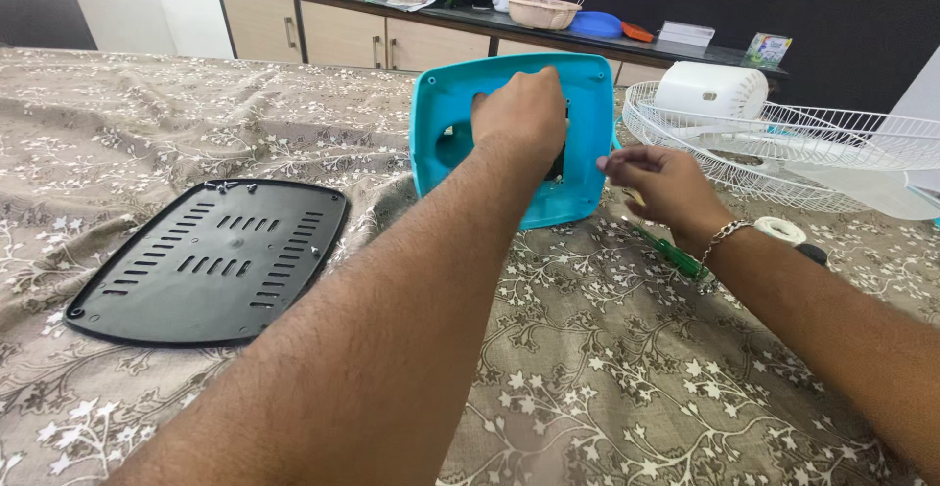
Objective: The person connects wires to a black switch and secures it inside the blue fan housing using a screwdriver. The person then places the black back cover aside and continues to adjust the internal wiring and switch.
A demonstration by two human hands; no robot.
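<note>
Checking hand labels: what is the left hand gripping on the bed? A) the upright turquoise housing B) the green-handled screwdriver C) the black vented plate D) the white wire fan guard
A: the left hand grips the top of the turquoise housing, which stands upright on the patterned cloth. The black vented plate lies flat apart to the left, untouched, and the white wire fan guard and green-handled screwdriver are over by the right hand.

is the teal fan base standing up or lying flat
Standing on edge: the teal fan base is held upright by the left hand on the bedsheet.
</note>
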